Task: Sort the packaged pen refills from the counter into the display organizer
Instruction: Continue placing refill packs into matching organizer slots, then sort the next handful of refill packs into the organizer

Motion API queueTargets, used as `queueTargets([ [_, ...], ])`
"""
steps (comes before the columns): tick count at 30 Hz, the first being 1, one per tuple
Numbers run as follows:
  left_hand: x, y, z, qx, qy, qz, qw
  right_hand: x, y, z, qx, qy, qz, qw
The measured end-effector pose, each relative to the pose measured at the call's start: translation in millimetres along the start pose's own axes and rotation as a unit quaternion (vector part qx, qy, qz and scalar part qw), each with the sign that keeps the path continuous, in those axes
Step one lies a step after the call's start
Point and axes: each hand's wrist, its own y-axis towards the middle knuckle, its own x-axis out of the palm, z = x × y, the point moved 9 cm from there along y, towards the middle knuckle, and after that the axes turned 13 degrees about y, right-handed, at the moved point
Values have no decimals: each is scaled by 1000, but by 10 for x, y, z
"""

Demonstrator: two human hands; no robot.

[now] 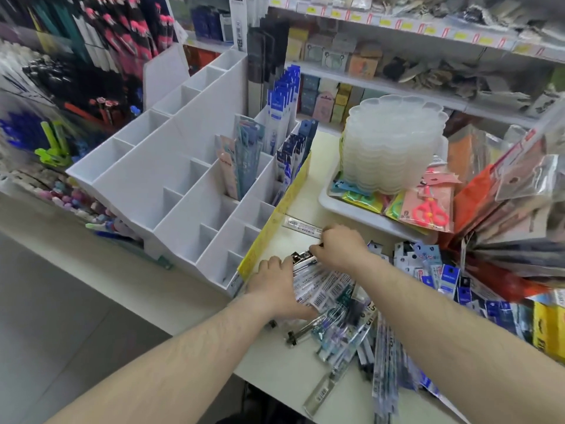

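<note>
A fanned pile of packaged pen refills (333, 289) lies on the cream counter (305, 194), spreading toward the near edge. My left hand (275, 283) grips the left end of a bundle of these packs. Just above it, my right hand (339, 246) pinches the top of a black-headed refill pack (301, 257). One clear pack (302, 226) lies alone beyond my right hand. The white tiered display organizer (183, 185) stands to the left; a few right-hand slots hold blue and pastel refill packs (282, 102), the others show bare white.
A white tray (345, 206) at the right holds a stack of clear plastic palettes (394, 148) and packaged pink scissors (429, 209). Blue-headed packs (440, 270) and hanging bagged goods (513, 209) crowd the far right. Pen displays fill the left, shelves the back.
</note>
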Motion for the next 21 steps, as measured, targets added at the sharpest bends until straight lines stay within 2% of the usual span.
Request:
queueTargets([
  [3, -23, 26, 51, -12, 51, 30, 998, -60, -20, 68, -2, 19, 19, 1000],
  [6, -14, 20, 110, -19, 48, 59, 997, 18, 13, 6, -26, 0, 10, 1000],
  [9, 63, 14, 107, -22, 21, 49, 998, 36, 39, -105, -52, -21, 52, 997],
  [13, 48, 43, 29, -20, 6, 41, 999, -45, 68, -159, -93, -20, 63, 993],
  [16, 22, 45, -4, -16, 4, 20, 1000, -308, 4, -91, -115, 71, 130, 982],
  [19, -49, 46, 16, -23, -1, -4, 1000, -614, -204, -70, -151, 174, 200, 952],
  [21, -116, 87, 71, -33, 0, -8, 999, -784, -382, -23, -143, 229, 241, 932],
])
